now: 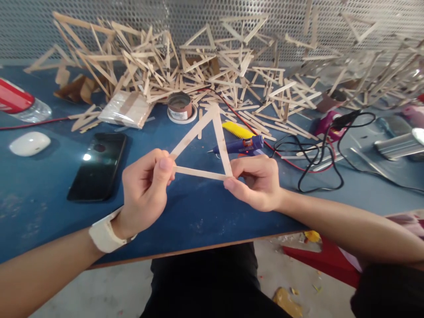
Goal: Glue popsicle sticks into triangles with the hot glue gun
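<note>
Between both hands I hold a triangle of wooden craft sticks [222, 143] above the blue table. My left hand [147, 187] pinches its lower left corner between thumb and fingers. At the lower right corner, my right hand [256, 182] is closed in a pinch too. The triangle's top corner points away from me. Behind its right side lies a blue glue gun [251, 145], partly hidden by the stick, with a yellow comb-like piece [236, 130] just beyond it.
A big heap of craft sticks and joined triangles [198, 66] lines the back against a perforated metal panel [192, 17]. Left are a black phone [97, 165], a white mouse [29, 144] and a bottle [23, 101]. A tape roll [180, 106] stands mid-table; black cables [306, 163] coil right.
</note>
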Motion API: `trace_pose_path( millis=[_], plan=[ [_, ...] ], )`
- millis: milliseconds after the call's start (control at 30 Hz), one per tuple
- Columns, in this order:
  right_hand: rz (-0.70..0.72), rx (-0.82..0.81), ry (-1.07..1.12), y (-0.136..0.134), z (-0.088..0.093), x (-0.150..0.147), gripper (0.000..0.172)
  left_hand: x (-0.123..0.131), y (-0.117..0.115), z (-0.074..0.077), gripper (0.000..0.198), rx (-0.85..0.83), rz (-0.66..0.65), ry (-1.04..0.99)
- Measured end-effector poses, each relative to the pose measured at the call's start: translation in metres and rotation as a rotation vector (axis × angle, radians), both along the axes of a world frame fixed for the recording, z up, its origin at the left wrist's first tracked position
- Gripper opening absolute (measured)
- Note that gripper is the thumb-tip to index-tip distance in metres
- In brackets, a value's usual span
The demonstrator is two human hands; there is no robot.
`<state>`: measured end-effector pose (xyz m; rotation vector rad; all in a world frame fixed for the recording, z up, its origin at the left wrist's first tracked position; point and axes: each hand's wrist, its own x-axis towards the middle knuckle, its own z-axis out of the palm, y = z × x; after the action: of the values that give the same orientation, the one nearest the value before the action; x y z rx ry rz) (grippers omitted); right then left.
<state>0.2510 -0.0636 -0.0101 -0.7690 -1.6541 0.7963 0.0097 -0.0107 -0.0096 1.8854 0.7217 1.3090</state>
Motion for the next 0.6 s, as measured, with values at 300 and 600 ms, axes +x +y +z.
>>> trace_pose_path(
  millis=[300,600],
  plan=[
    [0.015,-0.072,0.092,-0.005,-0.004,0.003,0.035,0.000,-0.004,-0.001,0.055,-0.095,-0.025,-0.003],
    [0.058,-0.200,0.247,-0.006,-0.014,0.003,0.030,-0.001,-0.005,-0.002,0.055,-0.108,0.055,0.077]
  ],
)
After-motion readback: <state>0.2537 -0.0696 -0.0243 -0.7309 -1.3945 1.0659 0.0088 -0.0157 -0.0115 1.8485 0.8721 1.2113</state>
